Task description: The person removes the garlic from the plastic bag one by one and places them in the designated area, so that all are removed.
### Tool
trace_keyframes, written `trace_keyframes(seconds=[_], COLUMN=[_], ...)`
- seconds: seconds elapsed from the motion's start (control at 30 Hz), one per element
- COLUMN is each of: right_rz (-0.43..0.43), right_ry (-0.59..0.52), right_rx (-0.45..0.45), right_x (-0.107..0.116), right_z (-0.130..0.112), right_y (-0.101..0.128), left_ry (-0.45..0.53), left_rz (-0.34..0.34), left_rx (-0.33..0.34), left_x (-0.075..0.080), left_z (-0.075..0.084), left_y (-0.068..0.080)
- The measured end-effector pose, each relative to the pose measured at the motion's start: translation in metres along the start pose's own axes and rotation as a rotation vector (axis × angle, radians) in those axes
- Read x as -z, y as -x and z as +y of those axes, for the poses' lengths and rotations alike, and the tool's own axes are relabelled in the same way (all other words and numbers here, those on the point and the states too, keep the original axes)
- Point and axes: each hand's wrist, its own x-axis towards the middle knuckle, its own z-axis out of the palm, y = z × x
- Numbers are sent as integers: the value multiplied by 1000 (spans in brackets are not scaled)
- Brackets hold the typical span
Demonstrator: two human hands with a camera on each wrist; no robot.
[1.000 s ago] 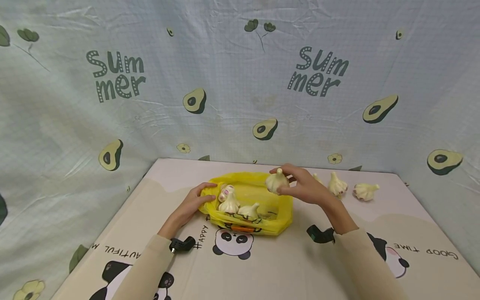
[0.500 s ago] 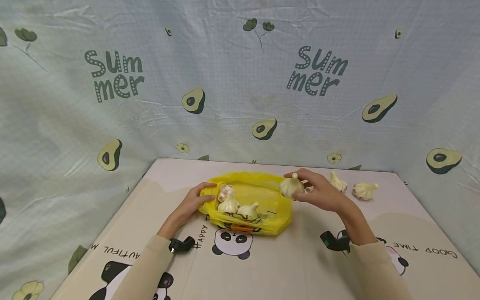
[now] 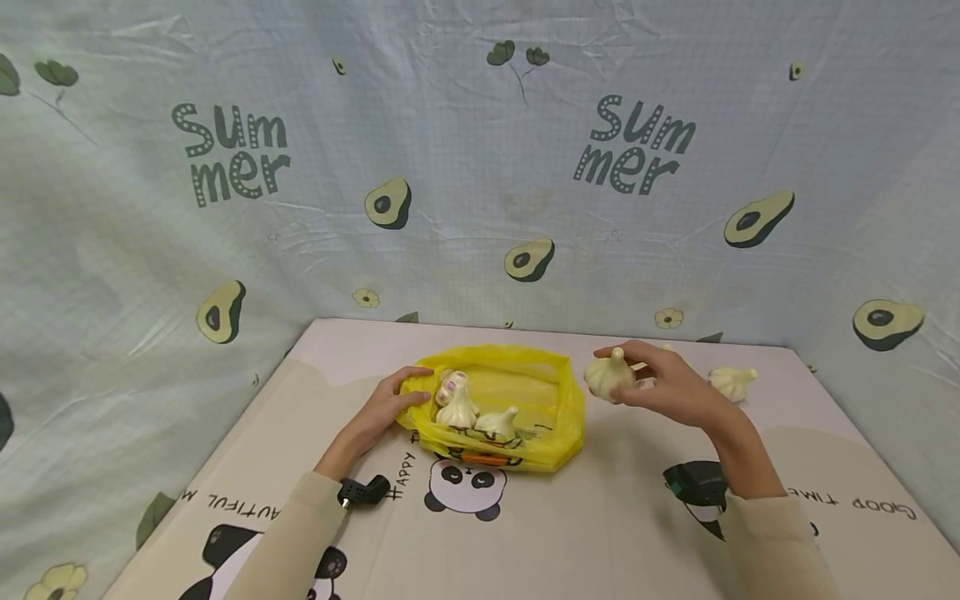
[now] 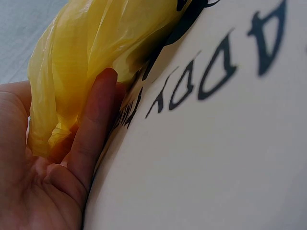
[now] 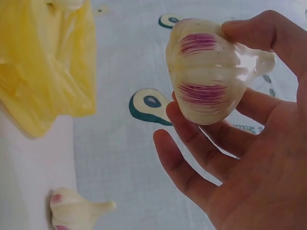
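In the head view, a yellow plastic bag [image 3: 566, 417] lies with its mouth spread, and three garlic bulbs [image 3: 457, 410] show inside at its left and front. My left hand [image 3: 384, 408] grips the bag's left edge; in the left wrist view, the yellow film [image 4: 72, 62] is held between thumb and fingers. Right of the bag, my right hand [image 3: 667, 387] holds up another garlic bulb [image 3: 609, 377] between thumb and fingers. Purple streaks mark that bulb [image 5: 206, 72] in the right wrist view, where it is apart from the bag.
One garlic bulb [image 3: 731, 383] lies at the table's back right. At least one more is mostly hidden behind my right hand. A printed cloth curtain [image 3: 450, 225] stands behind the table [image 3: 525, 550].
My right hand has carried the garlic bulb rightward, from over the bag's right end to beside it, covering bulbs behind. The left hand and the bag stay in place.
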Motion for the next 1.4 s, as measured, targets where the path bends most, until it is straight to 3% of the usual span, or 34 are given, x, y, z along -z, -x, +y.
trace_keyframes(seconds=[0.87, 1.17, 1.4], right_rz=[97, 98, 146], right_ry=[52, 50, 68], right_rx=[-91, -123, -121], right_x=[43, 54, 61], right_z=[16, 19, 21], right_y=[32, 36, 42], left_ry=[-7, 0, -3], left_rz=[11, 15, 16], left_rx=[34, 23, 18], left_x=[-3, -1, -2], left_z=[-1, -3, -1], left_y=[2, 1, 1])
